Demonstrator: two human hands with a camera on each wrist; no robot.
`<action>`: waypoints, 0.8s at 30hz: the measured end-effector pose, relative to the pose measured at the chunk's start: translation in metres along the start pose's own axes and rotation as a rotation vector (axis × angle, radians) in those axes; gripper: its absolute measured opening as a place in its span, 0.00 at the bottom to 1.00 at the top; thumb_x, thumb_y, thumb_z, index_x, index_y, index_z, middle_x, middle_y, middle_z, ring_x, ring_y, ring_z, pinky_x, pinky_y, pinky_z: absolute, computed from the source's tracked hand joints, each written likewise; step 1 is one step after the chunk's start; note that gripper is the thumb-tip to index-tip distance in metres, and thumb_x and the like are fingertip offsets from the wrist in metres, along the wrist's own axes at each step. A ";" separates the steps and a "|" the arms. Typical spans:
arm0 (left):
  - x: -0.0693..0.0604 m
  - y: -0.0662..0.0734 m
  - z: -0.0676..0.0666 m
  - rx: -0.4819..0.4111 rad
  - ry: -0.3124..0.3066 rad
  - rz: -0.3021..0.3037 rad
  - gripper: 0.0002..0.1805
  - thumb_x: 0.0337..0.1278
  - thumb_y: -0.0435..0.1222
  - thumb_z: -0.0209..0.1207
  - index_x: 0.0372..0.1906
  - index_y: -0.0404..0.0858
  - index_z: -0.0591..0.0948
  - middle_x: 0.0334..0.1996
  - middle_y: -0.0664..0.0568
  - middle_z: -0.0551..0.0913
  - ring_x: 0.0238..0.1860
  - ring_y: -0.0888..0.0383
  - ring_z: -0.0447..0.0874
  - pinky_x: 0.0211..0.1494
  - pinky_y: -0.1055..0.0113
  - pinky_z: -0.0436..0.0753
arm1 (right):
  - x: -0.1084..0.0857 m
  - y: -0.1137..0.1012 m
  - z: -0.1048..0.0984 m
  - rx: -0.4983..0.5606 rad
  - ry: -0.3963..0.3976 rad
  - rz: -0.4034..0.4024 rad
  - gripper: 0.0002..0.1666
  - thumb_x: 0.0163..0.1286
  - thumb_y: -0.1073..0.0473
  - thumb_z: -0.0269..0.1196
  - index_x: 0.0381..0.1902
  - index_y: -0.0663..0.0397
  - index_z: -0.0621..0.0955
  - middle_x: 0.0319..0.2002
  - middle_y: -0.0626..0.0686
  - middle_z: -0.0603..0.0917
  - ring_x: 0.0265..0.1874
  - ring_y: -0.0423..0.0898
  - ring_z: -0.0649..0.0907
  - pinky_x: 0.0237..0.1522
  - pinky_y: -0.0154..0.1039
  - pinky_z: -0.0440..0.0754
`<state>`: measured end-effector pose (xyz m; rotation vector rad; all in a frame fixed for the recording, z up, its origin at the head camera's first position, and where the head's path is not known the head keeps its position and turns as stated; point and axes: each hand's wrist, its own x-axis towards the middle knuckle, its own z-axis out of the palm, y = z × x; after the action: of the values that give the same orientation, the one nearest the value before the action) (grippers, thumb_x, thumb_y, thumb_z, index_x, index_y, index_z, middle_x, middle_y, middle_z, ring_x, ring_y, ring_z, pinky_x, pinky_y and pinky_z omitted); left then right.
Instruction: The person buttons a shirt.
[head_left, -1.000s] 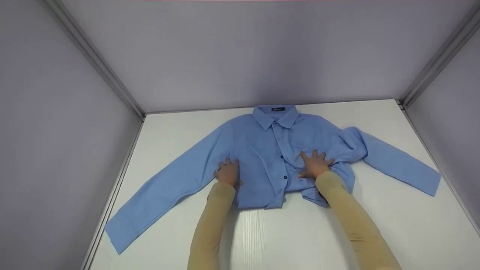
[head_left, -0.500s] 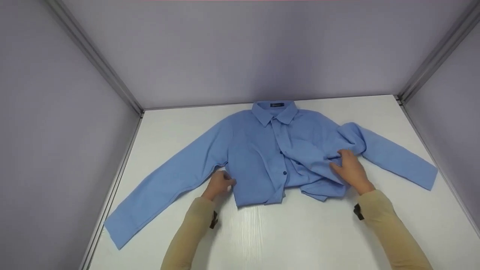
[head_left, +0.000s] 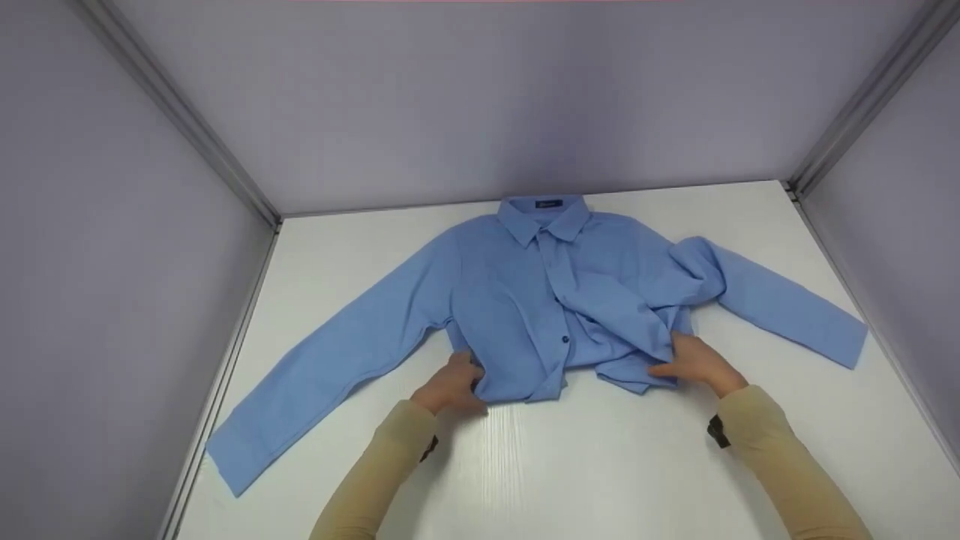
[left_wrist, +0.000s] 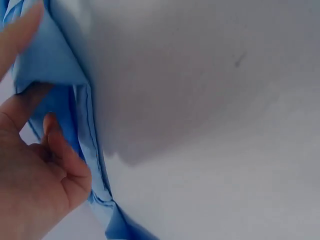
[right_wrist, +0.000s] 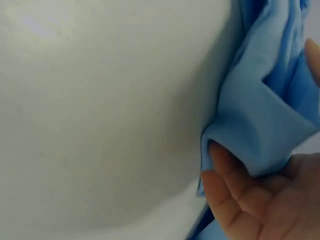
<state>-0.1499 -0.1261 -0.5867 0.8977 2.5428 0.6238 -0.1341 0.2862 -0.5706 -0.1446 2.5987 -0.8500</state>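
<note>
A light blue button-up shirt (head_left: 495, 300) lies front side up, its collar at the far edge of the table and its lower part bunched. My left hand (head_left: 454, 384) is at the lower left side edge. In the left wrist view, a finger reaches under the fabric (left_wrist: 47, 60), other fingers bend, and the thumb stands apart. At the lower right side is my right hand (head_left: 699, 364). Several of its fingers (right_wrist: 227, 195) are tucked beneath a fold in the right wrist view; the thumb is apart from them. Fingertips under the cloth are hidden.
The left sleeve (head_left: 322, 367) stretches toward the table's near left. A twisted right sleeve (head_left: 795, 311) extends toward the right edge. Grey panels (head_left: 420, 105) enclose the white table (head_left: 570, 465) at the back and both sides.
Both hands have left the shirt's front for its lower side edges. The left hand has since shifted toward the hem, and the right hand slid lower. Cloth at lower right is folded differently.
</note>
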 end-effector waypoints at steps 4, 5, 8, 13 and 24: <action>0.006 0.006 -0.001 0.083 0.007 -0.008 0.10 0.50 0.32 0.57 0.21 0.38 0.67 0.32 0.47 0.68 0.38 0.51 0.68 0.40 0.54 0.71 | 0.002 -0.006 0.001 -0.080 0.094 -0.043 0.09 0.57 0.68 0.54 0.34 0.72 0.71 0.32 0.66 0.76 0.32 0.57 0.75 0.36 0.53 0.71; 0.008 0.008 -0.002 0.060 0.003 -0.018 0.07 0.53 0.31 0.53 0.24 0.37 0.68 0.33 0.46 0.70 0.39 0.50 0.70 0.41 0.52 0.71 | 0.003 -0.007 0.001 -0.078 0.111 -0.048 0.05 0.57 0.71 0.51 0.31 0.71 0.71 0.29 0.64 0.76 0.30 0.55 0.75 0.34 0.53 0.71; 0.014 0.010 -0.007 -0.093 0.001 -0.040 0.08 0.60 0.32 0.45 0.39 0.31 0.72 0.41 0.40 0.75 0.47 0.45 0.72 0.49 0.50 0.69 | 0.007 -0.013 0.002 -0.042 0.131 -0.061 0.07 0.60 0.72 0.46 0.30 0.71 0.72 0.29 0.64 0.75 0.31 0.55 0.74 0.34 0.53 0.70; 0.029 0.008 -0.007 -0.302 0.000 -0.030 0.25 0.66 0.41 0.38 0.62 0.31 0.61 0.58 0.36 0.65 0.60 0.45 0.60 0.61 0.59 0.58 | 0.020 -0.028 0.009 0.037 0.085 -0.063 0.13 0.68 0.65 0.45 0.33 0.71 0.73 0.27 0.60 0.74 0.29 0.52 0.74 0.34 0.49 0.70; 0.062 0.005 -0.014 -0.326 -0.068 -0.181 0.32 0.62 0.42 0.47 0.65 0.31 0.53 0.63 0.41 0.58 0.63 0.50 0.55 0.62 0.61 0.56 | 0.055 -0.045 0.022 0.035 0.092 -0.106 0.09 0.63 0.66 0.51 0.33 0.72 0.72 0.28 0.60 0.75 0.29 0.51 0.73 0.35 0.50 0.70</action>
<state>-0.1997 -0.0857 -0.5847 0.5596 2.3350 0.8996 -0.1764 0.2262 -0.5793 -0.2408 2.6798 -0.9601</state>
